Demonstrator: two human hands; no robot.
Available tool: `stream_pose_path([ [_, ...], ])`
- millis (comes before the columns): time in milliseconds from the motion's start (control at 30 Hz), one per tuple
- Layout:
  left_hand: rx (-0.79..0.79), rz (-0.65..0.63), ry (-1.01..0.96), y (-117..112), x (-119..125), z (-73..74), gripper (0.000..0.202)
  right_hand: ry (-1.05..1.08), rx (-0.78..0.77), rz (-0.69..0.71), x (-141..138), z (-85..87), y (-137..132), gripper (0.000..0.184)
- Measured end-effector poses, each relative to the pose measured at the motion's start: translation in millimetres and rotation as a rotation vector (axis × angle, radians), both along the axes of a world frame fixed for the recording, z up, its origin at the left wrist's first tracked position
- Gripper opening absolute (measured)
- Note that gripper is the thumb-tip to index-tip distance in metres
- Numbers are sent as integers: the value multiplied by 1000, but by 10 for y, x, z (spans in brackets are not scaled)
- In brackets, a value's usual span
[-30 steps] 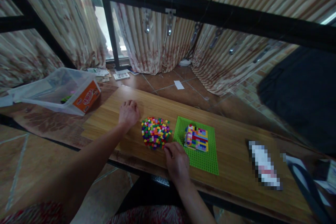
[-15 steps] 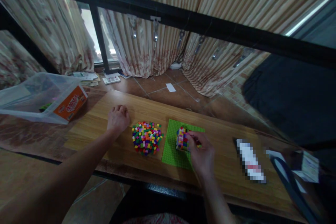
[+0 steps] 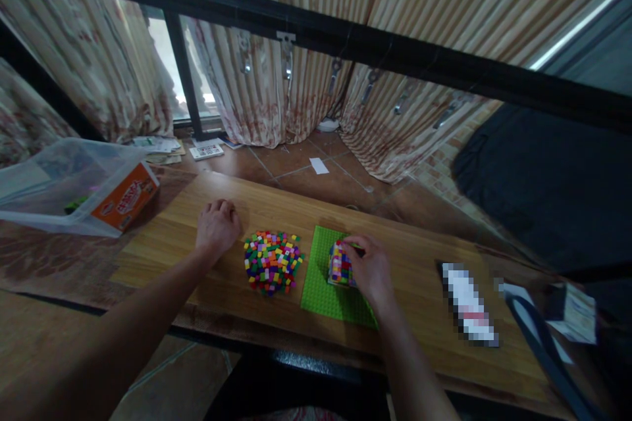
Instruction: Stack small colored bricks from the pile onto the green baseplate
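On a bright green studded baseplate (image 3: 316,299) stands a small block built of many-coloured toy bricks (image 3: 340,266). My right hand (image 3: 370,270) reaches over its right side, thumb and fingers pinched together at the block's far top edge. Whatever sits between those fingertips is hidden or too small to name. Left of the baseplate lies a loose heap of small coloured bricks (image 3: 274,263). Beyond the heap's left side, my left hand (image 3: 217,227) rests on the board with its fingers curled in, and nothing shows in it.
The wooden board (image 3: 168,230) lies across a low table. At the left stands a clear plastic bin (image 3: 118,200) with an orange label and a few green pieces inside. A pixelated flat object (image 3: 469,306) and a dark strap (image 3: 538,335) lie at the right. A dark rail crosses above.
My right hand has shifted from the block's right side to its far top edge. My left hand stays curled on the board. The whole view has moved slightly.
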State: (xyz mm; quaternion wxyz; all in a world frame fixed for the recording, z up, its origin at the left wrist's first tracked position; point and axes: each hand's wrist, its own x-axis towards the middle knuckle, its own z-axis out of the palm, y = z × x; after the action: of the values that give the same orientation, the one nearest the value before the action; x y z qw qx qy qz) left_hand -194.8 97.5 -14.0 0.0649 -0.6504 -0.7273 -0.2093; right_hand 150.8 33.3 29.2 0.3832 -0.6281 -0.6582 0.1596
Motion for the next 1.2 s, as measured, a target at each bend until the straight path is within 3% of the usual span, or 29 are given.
stream_pose_path([
  [867, 2, -16, -24, 3, -8, -6, 29, 122, -322, 96, 104, 114, 208, 15],
  [1100, -6, -16, -9, -9, 6, 15, 30, 143, -296, 130, 116, 100, 194, 18],
  [1200, -11, -14, -22, -13, 12, 24, 30, 142, -207, 69, 97, 109, 98, 23],
])
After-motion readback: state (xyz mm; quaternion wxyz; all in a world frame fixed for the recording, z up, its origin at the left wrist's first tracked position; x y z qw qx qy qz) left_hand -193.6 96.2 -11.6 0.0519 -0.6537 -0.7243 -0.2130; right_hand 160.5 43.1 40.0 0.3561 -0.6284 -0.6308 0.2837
